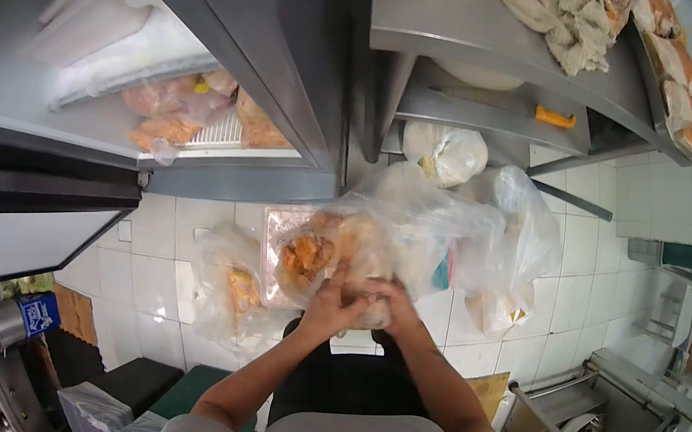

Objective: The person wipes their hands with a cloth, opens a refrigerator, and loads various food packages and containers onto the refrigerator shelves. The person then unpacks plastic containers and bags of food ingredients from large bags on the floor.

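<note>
A clear plastic bag (305, 255) with orange-coloured food inside lies over a pale pink tray (271, 245) on the tiled floor. My left hand (333, 304) is on the near side of this bag, its fingers pointing forward against the plastic and partly spread. Just to its right, my right hand (389, 302) has its fingers curled on the bunched plastic. What lies inside the folds under my fingers is hard to make out. Another clear bag (236, 289) with orange food rests to the left of the tray.
Large clear bags (491, 232) spread to the right, near a tied white bag (445, 152). An open fridge (234, 169) with bagged food stands at the left. A steel table (489, 33) holds a cloth and, on its shelf, a yellow-handled knife (555, 117).
</note>
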Tool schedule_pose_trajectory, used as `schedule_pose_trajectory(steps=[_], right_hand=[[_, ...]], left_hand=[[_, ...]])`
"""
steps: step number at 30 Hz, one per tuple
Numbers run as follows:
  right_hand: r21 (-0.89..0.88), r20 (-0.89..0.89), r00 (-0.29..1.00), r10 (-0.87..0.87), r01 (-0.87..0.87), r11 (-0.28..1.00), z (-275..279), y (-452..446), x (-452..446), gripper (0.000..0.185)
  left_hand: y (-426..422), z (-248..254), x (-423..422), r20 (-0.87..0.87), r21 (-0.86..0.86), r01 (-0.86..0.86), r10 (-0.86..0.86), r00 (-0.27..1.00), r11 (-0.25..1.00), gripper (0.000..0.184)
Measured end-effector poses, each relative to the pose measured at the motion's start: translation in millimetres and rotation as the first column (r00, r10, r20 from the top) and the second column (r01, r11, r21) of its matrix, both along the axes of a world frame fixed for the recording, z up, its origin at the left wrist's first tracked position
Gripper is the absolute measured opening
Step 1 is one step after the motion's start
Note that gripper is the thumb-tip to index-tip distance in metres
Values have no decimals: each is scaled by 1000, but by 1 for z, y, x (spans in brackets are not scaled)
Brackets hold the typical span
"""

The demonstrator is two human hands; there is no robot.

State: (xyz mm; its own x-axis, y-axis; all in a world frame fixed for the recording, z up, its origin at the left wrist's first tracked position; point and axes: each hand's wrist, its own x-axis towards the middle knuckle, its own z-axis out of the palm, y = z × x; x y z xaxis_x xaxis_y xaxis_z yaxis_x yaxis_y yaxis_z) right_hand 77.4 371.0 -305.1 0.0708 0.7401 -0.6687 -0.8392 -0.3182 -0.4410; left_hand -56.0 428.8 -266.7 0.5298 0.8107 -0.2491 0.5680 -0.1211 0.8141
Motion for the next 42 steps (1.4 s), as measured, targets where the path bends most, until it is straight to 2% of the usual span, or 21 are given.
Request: schedule_pose_trajectory(steps=[3,5,7,8,10,12,14,18,20,22,25,27,30,33,34,36,37,38,39,41,42], right_hand=[[-33,306,952,-27,38,999,15,24,58,54],[39,673,739,30,-76,996,37,64,105,54],[112,937,347,-47,-168,979,33,112,153,57],[200,965,221,-144,-261,944,28,139,173,61],[-100,881,-472,13,-159,982,27,180,192,71],[-335,656,-753,50,-231,913,-8,209,218,75],[-434,544,-835,80,-199,879,-32,236,251,74],[-451,429,-861,275,60,891,5,228,209,62],[-254,557,-826,80,-77,964,0,201,186,50],[-256,728,-685,30,-231,939,-21,154,140,31],[-280,913,-403,67,-496,822,-51,91,43,19],[-183,982,-89,164,-631,754,-62,61,-31,20],[-54,933,151,327,-838,542,-92,39,-127,18],[11,639,245,729,-951,310,-139,37,-208,23],[3,649,169,742,-976,220,-161,36,-229,29],[-28,728,41,684,-996,89,-231,15,-266,46],[-52,790,-6,613,-997,58,-273,-1,-282,57],[-199,795,-139,590,-979,37,-286,-8,-296,63],[-343,778,-273,566,-939,19,-298,-15,-307,69],[-548,716,-515,471,-833,-78,-319,-21,-312,78],[-614,682,-617,393,-775,-153,-330,-20,-310,81]], left_hand=[[12,17,3,163,-289,-24,74,984,957,46],[8,-10,-16,152,-177,-54,81,985,983,43],[10,-46,-37,139,-94,-111,124,982,989,37],[8,-63,-50,129,-74,-150,159,979,986,33],[-8,-72,-66,47,-124,-301,308,950,946,22],[-28,-90,-80,-2,-158,-369,374,928,916,22],[-44,-112,-96,-46,-150,-416,414,909,897,21],[-71,-143,-150,-158,9,-568,562,812,823,17],[-95,-197,-192,-287,-112,-742,694,661,661,19],[-121,-245,-232,-518,-7,-739,630,579,673,28],[-129,-264,-253,-617,20,-790,629,473,613,70],[-110,-263,-260,-640,-106,-749,532,554,654,82],[-98,-316,-268,-736,85,-498,391,553,863,72],[-96,-382,-282,-748,-403,-201,-194,635,893,48],[-104,-401,-279,-764,-269,-244,-52,644,932,24],[-110,-467,-307,-150,-320,-183,141,979,929,23],[-113,-490,-320,206,-326,-143,218,954,934,24],[-103,-456,-313,62,-419,-536,612,788,733,24],[-88,-438,-312,-254,-711,-702,919,303,35,33],[-94,-474,-333,-287,-646,-759,948,135,-87,35],[-92,-488,-334,-353,-607,-795,894,277,7,41]])
